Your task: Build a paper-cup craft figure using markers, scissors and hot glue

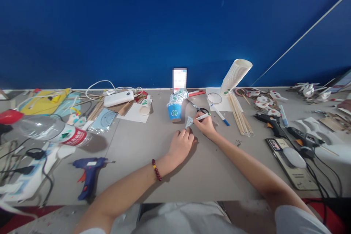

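Nearest us, our bare left forearm [128, 186] and right forearm [244, 161] reach across the grey table [131, 142] towards a small, pointed, blue-and-white patterned paper piece [189, 122]. Clean marks call, we judge, for paper held flat and light strokes. At three o'clock from it, our right hand [205, 125] has fingers closed around a slim white marker [203, 116]. At seven o'clock, our left hand [181, 144] has curled fingers by its lower edge; whether pinching or merely pressing, we cannot tell.
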A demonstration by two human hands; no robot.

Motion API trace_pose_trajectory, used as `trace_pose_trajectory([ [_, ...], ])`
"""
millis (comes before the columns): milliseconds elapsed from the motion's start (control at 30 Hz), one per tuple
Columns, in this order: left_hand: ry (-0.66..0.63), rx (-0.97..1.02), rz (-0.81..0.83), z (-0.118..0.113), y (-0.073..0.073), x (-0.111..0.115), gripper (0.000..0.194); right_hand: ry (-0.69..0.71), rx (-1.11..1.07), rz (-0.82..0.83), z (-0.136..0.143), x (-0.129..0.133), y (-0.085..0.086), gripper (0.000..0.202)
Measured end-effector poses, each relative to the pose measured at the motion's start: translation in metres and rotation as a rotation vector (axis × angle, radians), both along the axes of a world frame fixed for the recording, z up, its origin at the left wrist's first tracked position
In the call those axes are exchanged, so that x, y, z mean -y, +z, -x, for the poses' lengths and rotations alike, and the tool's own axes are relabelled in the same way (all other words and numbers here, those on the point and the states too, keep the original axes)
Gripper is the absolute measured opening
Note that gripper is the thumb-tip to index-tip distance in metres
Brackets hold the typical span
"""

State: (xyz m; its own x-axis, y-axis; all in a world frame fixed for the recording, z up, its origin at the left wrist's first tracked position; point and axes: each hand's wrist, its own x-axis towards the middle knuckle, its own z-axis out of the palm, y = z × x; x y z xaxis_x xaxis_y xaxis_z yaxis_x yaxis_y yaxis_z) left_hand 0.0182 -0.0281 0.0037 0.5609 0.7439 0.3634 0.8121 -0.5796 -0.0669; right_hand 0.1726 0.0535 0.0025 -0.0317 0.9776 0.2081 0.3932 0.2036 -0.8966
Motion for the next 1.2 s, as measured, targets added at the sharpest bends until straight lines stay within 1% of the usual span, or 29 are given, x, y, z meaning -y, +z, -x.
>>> trace_pose_trajectory([
  [367,0.012,-0.007,0.032,-0.0009,0.0006,0.0004,0.020,-0.007,-0.035,0.056,-0.0045,-0.0023,0.0018,0.008],
  [733,0.010,0.003,-0.002,-0.0007,0.0021,0.0000,0.020,0.006,-0.011,0.012,-0.0003,0.0014,0.0026,0.010],
  [800,0.009,-0.001,0.011,-0.0008,0.0019,-0.0003,0.019,-0.013,-0.025,0.024,-0.0011,0.0008,0.0017,0.008],
  [967,0.015,-0.018,0.029,-0.0018,0.0023,0.0022,0.019,-0.114,-0.072,0.060,-0.0041,-0.0022,-0.0029,0.007],
  [1100,0.062,-0.027,0.026,-0.0035,0.0042,0.0073,0.018,-0.114,-0.077,0.073,-0.0041,-0.0024,-0.0049,0.006],
  [1200,0.084,-0.042,0.012,-0.0038,0.0059,0.0094,0.020,-0.098,-0.072,0.079,-0.0034,-0.0015,-0.0033,0.006],
])
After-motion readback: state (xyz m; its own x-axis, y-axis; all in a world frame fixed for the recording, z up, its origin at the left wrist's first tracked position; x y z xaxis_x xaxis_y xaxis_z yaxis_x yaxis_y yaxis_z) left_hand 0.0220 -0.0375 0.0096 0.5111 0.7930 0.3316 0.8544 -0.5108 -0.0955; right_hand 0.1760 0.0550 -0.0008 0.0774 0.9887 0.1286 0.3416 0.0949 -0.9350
